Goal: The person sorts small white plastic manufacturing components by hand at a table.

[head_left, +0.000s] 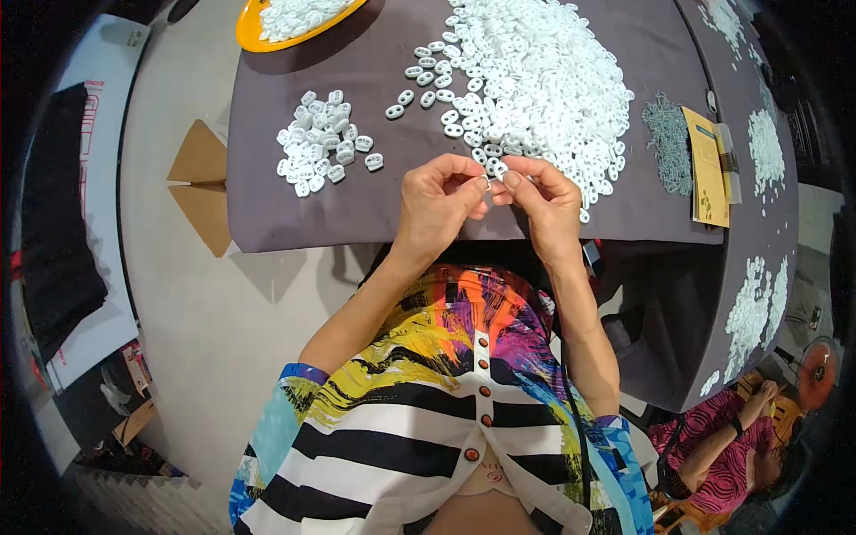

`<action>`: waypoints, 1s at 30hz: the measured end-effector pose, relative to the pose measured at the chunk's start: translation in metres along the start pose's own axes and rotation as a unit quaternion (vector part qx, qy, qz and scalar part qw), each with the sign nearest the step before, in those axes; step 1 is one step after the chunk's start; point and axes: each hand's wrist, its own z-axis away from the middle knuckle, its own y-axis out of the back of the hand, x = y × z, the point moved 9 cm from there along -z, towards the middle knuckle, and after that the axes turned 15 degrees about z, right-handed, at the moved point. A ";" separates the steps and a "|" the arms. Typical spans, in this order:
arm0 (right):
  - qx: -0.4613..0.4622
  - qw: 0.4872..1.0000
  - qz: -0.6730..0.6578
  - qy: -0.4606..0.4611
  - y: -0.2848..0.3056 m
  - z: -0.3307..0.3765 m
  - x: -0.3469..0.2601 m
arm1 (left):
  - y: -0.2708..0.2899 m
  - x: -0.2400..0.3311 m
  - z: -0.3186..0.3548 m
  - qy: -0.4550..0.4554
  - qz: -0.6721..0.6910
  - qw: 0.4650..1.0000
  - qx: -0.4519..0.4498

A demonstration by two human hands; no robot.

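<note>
Close together over the table's near edge, both hands are pinched, fingertips almost meeting. My right hand (546, 201) grips a small white oval two-hole plastic piece (501, 168) between thumb and forefinger. My left hand (437, 198) is closed at the fingertips on something tiny and pale, mostly hidden by the thumb. Just beyond the hands spreads a large heap of the same white pieces (544, 89). A smaller group of white pieces (314, 143) lies to the left, some showing thin lines across their holes.
An orange tray (254, 43) of white pieces stands far left on the dark-covered table (383, 201). At right lie a tangled grey-green pile (669, 143) and a yellow booklet (706, 169). An open cardboard box (201, 165) is by the left edge. Another person (722, 446) sits lower right.
</note>
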 end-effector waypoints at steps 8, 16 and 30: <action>0.009 1.000 -0.005 0.006 -0.001 0.003 -0.003 | 0.000 0.002 0.000 -0.011 0.002 1.000 0.006; 0.001 1.000 0.013 0.010 -0.002 0.002 -0.003 | -0.002 0.005 -0.001 -0.015 -0.021 1.000 0.000; 0.001 0.999 0.038 0.018 -0.004 -0.001 0.000 | 0.001 -0.007 -0.004 0.020 0.089 0.996 0.022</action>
